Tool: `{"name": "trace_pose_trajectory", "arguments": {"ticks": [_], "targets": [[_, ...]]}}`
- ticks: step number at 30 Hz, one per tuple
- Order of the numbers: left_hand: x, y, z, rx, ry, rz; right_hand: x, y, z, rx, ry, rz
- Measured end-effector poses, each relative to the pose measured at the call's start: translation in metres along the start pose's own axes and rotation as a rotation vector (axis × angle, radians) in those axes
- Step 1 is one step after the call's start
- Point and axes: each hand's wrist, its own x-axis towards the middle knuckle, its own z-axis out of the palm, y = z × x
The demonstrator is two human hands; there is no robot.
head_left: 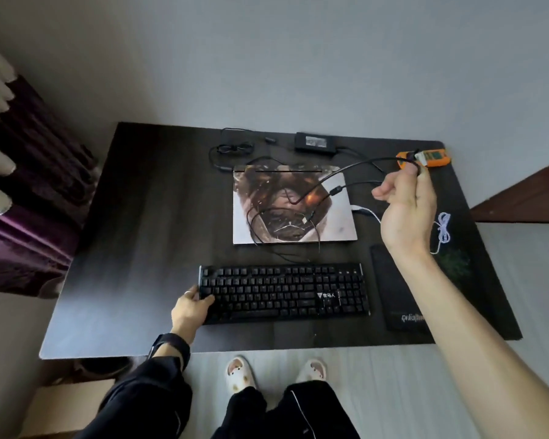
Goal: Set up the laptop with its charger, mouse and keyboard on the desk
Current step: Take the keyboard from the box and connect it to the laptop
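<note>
– Dark desk [124,248] vs grey wall [298,74]. Laptop [336,217] lies shut mid-desk, keyboard [282,293] just in front, w/ loops of black lead over the lid.
– Hands?
– Left hand [189,308] grips the keyboard's left end, thumb on the keys. Right hand [406,210] is up over the desk's right side, pinching a cable [362,162] by its plug end. The rest sags down onto the lid.
– Whose cable?
– Can't tell, too many strands cross. Charger [314,142] sits at the back edge, its leads coiled beside it. No mouse seen, only a mouse pad [463,264] & wrist rest [393,289] at right, plus a white cable [442,226] running from by the laptop's right edge.
– Risks?
– Prob. snagging. If the person pulls the plug away w/ slack tangled on the lid, it could drag the other leads or nudge the laptop. The lid has to open too, so anything lying on it may slide off or catch at the hinge. An orange gadget [438,156] near the back right corner sits just behind the raised fingers, and a careless swing could knock it off. Shifting the keyboard one-handed may also skew it & tug its own lead.
</note>
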Motion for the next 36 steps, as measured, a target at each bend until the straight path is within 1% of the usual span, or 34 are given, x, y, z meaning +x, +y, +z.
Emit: {"name": "trace_pose_trajectory", "arguments": {"ticks": [5,9,12,16,22,25,27,28,30,32,33,34,36], "targets": [[-0.004,0.02,0.027,0.052,0.055,0.033,0.024,0.012,-0.021,-0.005,0.03,0.019],[-0.013,0.021,0.037,0.109,0.072,0.005,0.045,0.02,-0.034,0.022,-0.007,0.035],[-0.023,0.023,0.044,0.141,0.086,-0.002,0.058,0.03,-0.034,0.054,-0.074,0.057],[-0.028,0.032,0.058,0.203,0.066,-0.02,0.069,0.043,-0.026,0.059,-0.172,0.08],[-0.023,0.034,0.078,0.205,0.126,-0.132,0.075,0.058,-0.021,0.062,-0.303,0.091],[-0.026,0.033,0.081,0.263,0.116,-0.205,0.078,0.063,-0.022,0.056,-0.374,0.092],[-0.033,0.041,0.077,0.321,0.126,-0.199,0.075,0.065,-0.02,0.037,-0.415,0.076],[-0.036,0.049,0.074,0.34,0.141,-0.165,0.073,0.063,-0.018,0.017,-0.448,0.054],[-0.047,0.076,0.065,0.322,0.194,-0.001,0.07,0.059,-0.012,-0.044,-0.556,0.0],[-0.065,0.113,0.054,0.207,0.241,0.276,0.066,0.053,0.0,-0.12,-0.692,-0.078],[-0.077,0.135,0.046,0.153,0.26,0.436,0.063,0.051,0.01,-0.172,-0.756,-0.149],[-0.089,0.156,0.04,0.14,0.287,0.594,0.06,0.049,0.02,-0.235,-0.818,-0.236],[-0.107,0.192,0.024,0.228,0.333,0.845,0.051,0.042,0.044,-0.34,-0.946,-0.369]]}}
